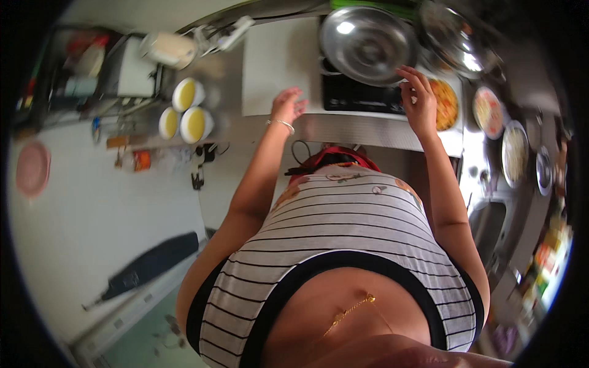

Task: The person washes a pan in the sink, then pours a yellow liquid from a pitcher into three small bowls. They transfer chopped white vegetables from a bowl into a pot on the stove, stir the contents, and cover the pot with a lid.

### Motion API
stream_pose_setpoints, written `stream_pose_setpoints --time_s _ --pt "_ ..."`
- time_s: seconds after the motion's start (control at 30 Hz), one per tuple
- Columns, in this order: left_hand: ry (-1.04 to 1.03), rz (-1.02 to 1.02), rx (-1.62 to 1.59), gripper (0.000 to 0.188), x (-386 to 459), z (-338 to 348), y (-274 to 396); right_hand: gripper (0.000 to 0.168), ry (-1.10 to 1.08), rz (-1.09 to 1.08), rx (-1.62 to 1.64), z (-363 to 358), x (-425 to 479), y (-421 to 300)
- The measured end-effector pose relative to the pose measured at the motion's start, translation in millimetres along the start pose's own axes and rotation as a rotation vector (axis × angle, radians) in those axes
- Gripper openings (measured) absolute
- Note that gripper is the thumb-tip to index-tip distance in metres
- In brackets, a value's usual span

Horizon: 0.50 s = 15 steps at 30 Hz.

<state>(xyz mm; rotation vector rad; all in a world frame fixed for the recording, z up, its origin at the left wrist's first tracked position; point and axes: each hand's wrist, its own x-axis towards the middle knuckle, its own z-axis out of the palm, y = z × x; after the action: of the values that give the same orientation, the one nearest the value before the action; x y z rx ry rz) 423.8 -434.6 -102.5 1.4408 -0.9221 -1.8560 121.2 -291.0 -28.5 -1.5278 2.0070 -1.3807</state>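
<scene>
My left hand, with a bangle at its wrist, hovers over the front of a white board, its fingers loosely curled and nothing seen in them. A round stainless steel pan sits on a black induction cooktop. My right hand is at the pan's near right rim, with thumb and fingers apart. Its fingertips overlap the rim, and whether they touch it is unclear. Just right of this hand lies a plate of orange-yellow cut food, partly hidden by the hand.
Several white bowls with yellow contents stand at the left, below a cream appliance and a power strip. A shiny steel pot stands at the back right. Plates of food and a sink line the right side.
</scene>
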Motion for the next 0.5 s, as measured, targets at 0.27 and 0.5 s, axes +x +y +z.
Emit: stream_pose_setpoints --time_s 0.27,0.5 --pt "0.081 0.063 0.123 0.03 -76 -117 4 0.03 -0.445 -0.279 0.248 142 56 -88" --pt "0.004 0.134 0.107 0.028 -76 -189 32 0.034 -0.553 -0.315 0.236 298 84 -162"
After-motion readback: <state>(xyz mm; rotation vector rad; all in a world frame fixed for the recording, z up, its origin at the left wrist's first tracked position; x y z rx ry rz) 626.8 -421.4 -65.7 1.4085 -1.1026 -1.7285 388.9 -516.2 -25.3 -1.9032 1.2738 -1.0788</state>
